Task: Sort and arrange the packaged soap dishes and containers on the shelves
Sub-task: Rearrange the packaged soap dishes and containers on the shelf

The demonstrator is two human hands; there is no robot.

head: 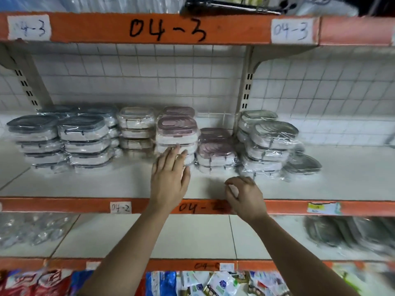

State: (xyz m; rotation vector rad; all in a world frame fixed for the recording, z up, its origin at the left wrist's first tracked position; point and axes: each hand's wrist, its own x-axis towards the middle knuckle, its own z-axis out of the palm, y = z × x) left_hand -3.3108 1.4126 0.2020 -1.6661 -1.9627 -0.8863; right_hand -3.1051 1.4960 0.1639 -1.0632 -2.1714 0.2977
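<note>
You are facing the white shelf [85,184] marked 04-2, where wrapped soap dishes are sitting in rows: grey stacks [83,137] at left, then a beige stack [136,127], a tall pink stack [177,131], a low pink stack [215,150] and grey-green stacks [269,144]. Your left hand [171,180] is touching the tall pink stack's front with straight fingers. Your right hand [243,197] is hovering apart over the shelf edge, loosely curled and holding nothing.

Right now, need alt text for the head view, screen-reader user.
A person's left hand, fingers straight, touches a stack of wrapped pink-lidded soap dishes on the shelf labelled 04-2; the right hand hovers loosely curled near its front edge, holding nothing. Grey-lidded stacks stand to the left.
</note>
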